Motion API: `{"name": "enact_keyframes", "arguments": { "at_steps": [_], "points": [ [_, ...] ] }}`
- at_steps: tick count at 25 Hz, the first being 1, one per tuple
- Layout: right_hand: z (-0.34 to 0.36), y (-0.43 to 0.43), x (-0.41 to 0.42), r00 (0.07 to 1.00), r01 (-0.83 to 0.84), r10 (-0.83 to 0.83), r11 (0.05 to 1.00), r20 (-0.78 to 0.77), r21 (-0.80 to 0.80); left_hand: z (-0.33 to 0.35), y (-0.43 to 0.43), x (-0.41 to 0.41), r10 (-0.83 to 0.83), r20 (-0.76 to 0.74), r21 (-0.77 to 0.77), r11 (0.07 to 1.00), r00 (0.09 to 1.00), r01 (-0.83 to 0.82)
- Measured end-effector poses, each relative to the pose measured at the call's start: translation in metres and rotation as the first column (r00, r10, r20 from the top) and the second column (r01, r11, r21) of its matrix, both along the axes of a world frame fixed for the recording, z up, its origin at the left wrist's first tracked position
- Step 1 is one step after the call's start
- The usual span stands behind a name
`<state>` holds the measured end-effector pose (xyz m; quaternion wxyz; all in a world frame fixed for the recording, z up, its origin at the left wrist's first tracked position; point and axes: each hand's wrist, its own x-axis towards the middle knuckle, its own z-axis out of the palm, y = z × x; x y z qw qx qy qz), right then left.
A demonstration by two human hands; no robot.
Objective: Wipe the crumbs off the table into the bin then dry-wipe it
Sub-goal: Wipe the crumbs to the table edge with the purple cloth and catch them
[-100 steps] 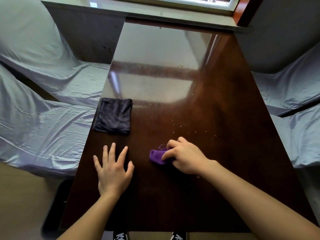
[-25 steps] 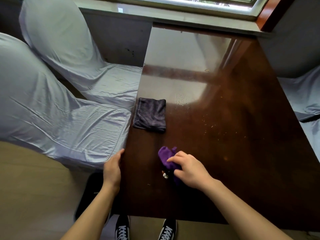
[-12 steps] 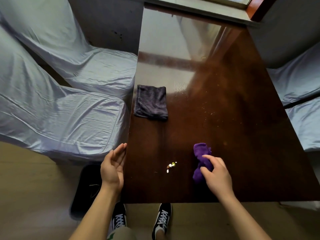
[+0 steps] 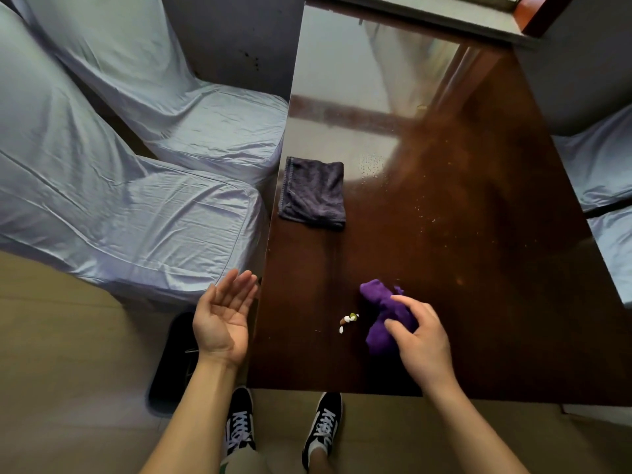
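A dark glossy wooden table (image 4: 444, 200) fills the right half of the view. My right hand (image 4: 419, 340) grips a crumpled purple cloth (image 4: 379, 316) on the table near its front edge. Just left of the cloth lies a small pile of white, green and brown crumbs (image 4: 347, 321). My left hand (image 4: 224, 316) is open, palm up and cupped, just off the table's left edge. Below it on the floor stands a black bin (image 4: 171, 371). A folded dark grey cloth (image 4: 313, 193) lies by the left edge, farther back. Fine specks (image 4: 431, 217) dot the middle.
Two chairs in pale blue covers (image 4: 136, 206) stand close against the table's left side, and more covered seats (image 4: 605, 172) sit at the right. A window sill (image 4: 427, 18) runs along the far end. My shoes (image 4: 321, 429) are under the front edge.
My left hand has turned palm up and opened beside the table edge. The purple cloth and my right hand stay just right of the gathered crumbs; earlier they swept them from the middle.
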<state>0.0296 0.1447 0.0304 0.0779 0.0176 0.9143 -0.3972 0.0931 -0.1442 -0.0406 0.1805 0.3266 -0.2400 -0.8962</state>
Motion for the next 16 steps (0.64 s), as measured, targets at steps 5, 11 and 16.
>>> {"name": "enact_keyframes", "arguments": {
  "at_steps": [5, 11, 16],
  "points": [
    [-0.005, 0.016, -0.004, 0.994, 0.074, -0.089, 0.979, 0.070, 0.190, -0.002, 0.006, -0.003, 0.013, 0.018, 0.057, 0.998, 1.000, -0.014],
    [-0.011, -0.048, 0.013, 0.988, -0.137, 0.136, 0.991, 0.069, 0.001, -0.004, 0.005, 0.000, 0.043, 0.015, 0.134, 0.990, 0.999, -0.045],
    [0.002, -0.042, 0.008, 0.995, -0.101, 0.103, 0.982, 0.003, -0.163, -0.004, 0.005, 0.001, 0.044, 0.011, 0.173, 0.984, 0.999, -0.045]
  ]
}}
